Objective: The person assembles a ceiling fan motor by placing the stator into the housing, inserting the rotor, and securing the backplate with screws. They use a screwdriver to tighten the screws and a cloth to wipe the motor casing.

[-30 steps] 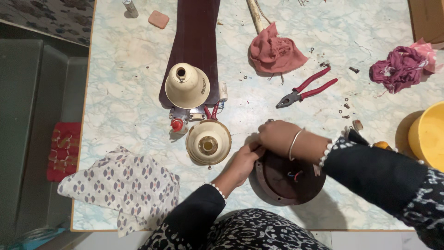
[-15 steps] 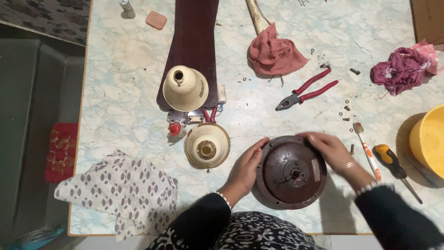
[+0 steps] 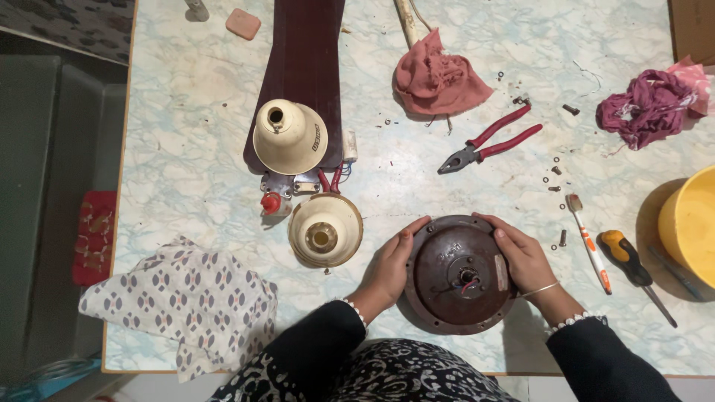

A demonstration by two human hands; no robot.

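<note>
Near edge of the marbled counter (image 3: 186,134): round dark brown motor housing (image 3: 459,274), flat, wires at its centre. Left hand (image 3: 389,266) cupped against its left rim, right hand (image 3: 523,257) curved over its right rim, fingers spread, palms hidden. Just left, two cream bell covers (image 3: 325,229) by a dark fan blade (image 3: 305,67). Farther right, red pliers (image 3: 491,138), toothbrush (image 3: 588,242), screwdriver (image 3: 633,268). Yellow bowl (image 3: 689,227) cut off at right edge. Small scattered screws hard to make out.

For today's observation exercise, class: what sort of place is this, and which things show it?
Probably a home repair bench rather than a fitted workshop: both hands grip a round brown motor housing on a marbled table, with red-handled pliers, a screwdriver and loose screws nearby.
</note>
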